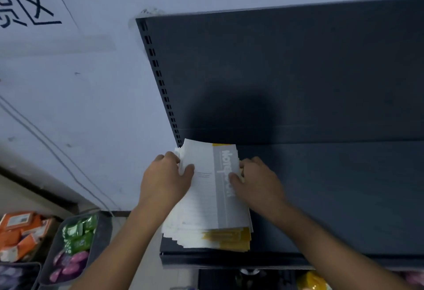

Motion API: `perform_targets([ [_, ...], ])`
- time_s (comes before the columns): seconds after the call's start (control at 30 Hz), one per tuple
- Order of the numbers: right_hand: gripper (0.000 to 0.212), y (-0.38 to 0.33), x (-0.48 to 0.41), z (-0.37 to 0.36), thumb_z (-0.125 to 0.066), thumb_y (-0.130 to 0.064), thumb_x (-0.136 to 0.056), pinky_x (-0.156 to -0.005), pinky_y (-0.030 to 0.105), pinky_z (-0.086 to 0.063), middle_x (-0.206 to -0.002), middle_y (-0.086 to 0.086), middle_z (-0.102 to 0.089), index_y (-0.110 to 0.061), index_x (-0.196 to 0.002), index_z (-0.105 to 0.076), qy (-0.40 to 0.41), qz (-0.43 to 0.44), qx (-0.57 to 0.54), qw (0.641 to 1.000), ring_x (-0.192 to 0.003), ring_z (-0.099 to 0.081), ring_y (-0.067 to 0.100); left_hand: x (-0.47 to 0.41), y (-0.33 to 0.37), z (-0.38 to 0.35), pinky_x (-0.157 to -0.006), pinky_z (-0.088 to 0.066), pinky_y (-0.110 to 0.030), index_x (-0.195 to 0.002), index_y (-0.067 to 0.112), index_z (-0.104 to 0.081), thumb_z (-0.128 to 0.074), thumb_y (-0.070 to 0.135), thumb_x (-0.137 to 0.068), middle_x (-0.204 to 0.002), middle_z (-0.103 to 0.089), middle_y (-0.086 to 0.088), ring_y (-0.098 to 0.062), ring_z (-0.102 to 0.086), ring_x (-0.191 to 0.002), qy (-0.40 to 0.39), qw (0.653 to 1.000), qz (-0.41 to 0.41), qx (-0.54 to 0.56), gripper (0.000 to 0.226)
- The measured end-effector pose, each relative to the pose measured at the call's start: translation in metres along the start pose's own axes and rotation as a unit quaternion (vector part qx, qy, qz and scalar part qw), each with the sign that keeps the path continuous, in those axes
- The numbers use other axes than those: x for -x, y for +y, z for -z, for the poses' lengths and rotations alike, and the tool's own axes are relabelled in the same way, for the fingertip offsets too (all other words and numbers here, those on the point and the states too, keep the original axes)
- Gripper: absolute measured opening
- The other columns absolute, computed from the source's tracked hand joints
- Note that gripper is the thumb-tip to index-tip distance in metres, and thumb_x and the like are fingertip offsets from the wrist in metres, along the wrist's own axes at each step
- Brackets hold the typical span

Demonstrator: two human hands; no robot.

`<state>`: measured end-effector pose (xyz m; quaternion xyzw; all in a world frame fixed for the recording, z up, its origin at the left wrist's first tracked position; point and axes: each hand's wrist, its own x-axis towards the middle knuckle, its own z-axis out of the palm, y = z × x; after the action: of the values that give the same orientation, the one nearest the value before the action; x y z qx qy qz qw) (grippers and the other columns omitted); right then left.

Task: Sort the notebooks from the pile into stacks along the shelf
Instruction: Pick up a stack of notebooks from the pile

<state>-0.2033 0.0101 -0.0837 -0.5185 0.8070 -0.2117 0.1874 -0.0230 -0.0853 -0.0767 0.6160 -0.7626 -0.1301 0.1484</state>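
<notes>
Head view, one lot: pile of notebooks (206,218), white covers with yellow edging, lying at the left end of my dark shelf (332,198) and reaching its front lip; lower copies fan out at the near edge. Top notebook (226,207) carries a grey band with white lettering. My left hand (165,179) grips the pile's left edge, thumb on the cover, fingers curled round the side. My right hand (259,179) grips the right edge, thumb pressed on the grey band. The two hands sit apart, the pile between them. Behind: dark back panel (286,71), pale wall (91,106). Below left: orange packs (18,232); green packs (79,232) and purple packs (71,264) in a grey tray (104,234)
</notes>
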Motion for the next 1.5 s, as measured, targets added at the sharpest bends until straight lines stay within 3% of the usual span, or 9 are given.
perform_targets([
  [0.1,0.026,-0.009,0.007,-0.006,-0.049,-0.039,-0.101,-0.073,0.029,-0.043,-0.112,-0.001,-0.048,-0.016,-0.108,-0.057,0.01,0.038,0.042,0.998,-0.095,-0.051,0.015,0.003,0.004,0.003,-0.065,-0.035,-0.029,-0.096,0.014,-0.054,-0.059,0.048,-0.092,-0.085,-0.051,0.002,-0.022,-0.056,-0.082,0.004,1.0,-0.002,-0.024,0.035],
  [0.23,0.033,-0.017,0.011,-0.015,-0.046,-0.039,-0.102,-0.088,0.034,-0.05,-0.136,0.006,-0.047,-0.014,-0.121,-0.055,0.022,0.043,0.05,0.998,-0.121,-0.051,0.022,0.004,0.003,0.008,-0.06,-0.033,-0.028,-0.095,0.014,-0.054,-0.059,0.048,-0.092,-0.085,-0.055,0.001,-0.018,-0.05,-0.076,0.0,1.0,0.015,-0.02,0.034],
  [0.43,0.034,-0.012,0.008,-0.017,-0.043,-0.041,-0.102,-0.07,0.029,-0.044,-0.12,0.003,-0.043,-0.012,-0.112,-0.055,0.058,0.012,0.068,0.996,-0.113,-0.048,0.02,0.002,0.004,0.01,-0.055,-0.032,-0.028,-0.094,0.015,-0.056,-0.06,0.049,-0.091,-0.086,-0.059,0.0,-0.018,-0.053,-0.076,-0.01,0.999,0.031,-0.007,0.034],
  [0.53,0.033,-0.012,0.009,-0.022,-0.045,-0.042,-0.101,-0.073,0.029,-0.047,-0.121,0.002,-0.042,-0.013,-0.112,-0.054,0.05,0.003,0.054,0.997,-0.114,-0.046,0.019,0.005,0.007,0.008,-0.059,-0.034,-0.028,-0.097,0.014,-0.058,-0.061,0.047,-0.091,-0.087,-0.056,0.002,-0.018,-0.052,-0.078,-0.002,1.0,0.03,-0.003,0.034],
  [0.7,0.039,-0.012,0.008,-0.018,-0.062,-0.033,-0.094,-0.084,0.031,-0.049,-0.12,0.0,-0.042,-0.013,-0.126,-0.053,0.024,-0.065,-0.104,0.992,-0.116,-0.05,0.02,0.008,0.013,0.005,-0.066,-0.039,-0.03,-0.105,0.012,-0.059,-0.059,0.045,-0.092,-0.093,-0.053,0.0,-0.02,-0.051,-0.082,-0.007,1.0,0.026,-0.009,0.036],
  [1.13,0.038,-0.013,0.011,-0.02,-0.064,-0.032,-0.091,-0.09,0.031,-0.05,-0.121,0.0,-0.048,-0.017,-0.125,-0.059,-0.006,-0.058,-0.131,0.99,-0.117,-0.049,0.018,0.008,0.021,0.017,-0.07,-0.036,-0.029,-0.115,0.008,-0.056,-0.061,0.035,-0.095,-0.096,-0.051,-0.001,-0.018,-0.045,-0.081,-0.01,0.999,0.043,-0.002,0.034],
  [1.33,0.031,-0.011,0.012,-0.023,-0.061,-0.036,-0.092,-0.091,0.034,-0.051,-0.117,-0.001,-0.052,-0.017,-0.117,-0.063,-0.007,-0.059,-0.15,0.987,-0.114,-0.051,0.018,0.012,0.026,0.022,-0.056,-0.036,-0.029,-0.108,0.014,-0.038,-0.052,0.022,-0.102,-0.09,-0.052,0.002,-0.02,-0.054,-0.077,-0.037,0.986,0.041,0.159,0.017],
  [1.43,0.019,-0.012,0.011,-0.021,-0.059,-0.04,-0.093,-0.077,0.032,-0.052,-0.104,-0.002,-0.054,-0.021,-0.093,-0.06,-0.009,-0.08,-0.191,0.978,-0.099,-0.056,0.018,0.012,0.028,0.028,-0.053,-0.039,-0.022,-0.114,0.015,-0.039,-0.052,0.023,-0.103,-0.088,-0.052,0.01,-0.007,-0.055,-0.076,-0.061,0.96,0.049,0.268,0.019],
  [1.5,0.013,-0.013,0.012,-0.015,-0.058,-0.038,-0.095,-0.067,0.025,-0.049,-0.102,-0.005,-0.061,-0.025,-0.095,-0.058,0.0,-0.095,-0.261,0.961,-0.092,-0.062,0.011,0.012,0.031,0.03,-0.054,-0.04,-0.02,-0.116,0.016,-0.04,-0.055,0.025,-0.102,-0.095,-0.056,0.009,-0.004,-0.056,-0.079,-0.051,0.945,0.046,0.318,0.022],
])
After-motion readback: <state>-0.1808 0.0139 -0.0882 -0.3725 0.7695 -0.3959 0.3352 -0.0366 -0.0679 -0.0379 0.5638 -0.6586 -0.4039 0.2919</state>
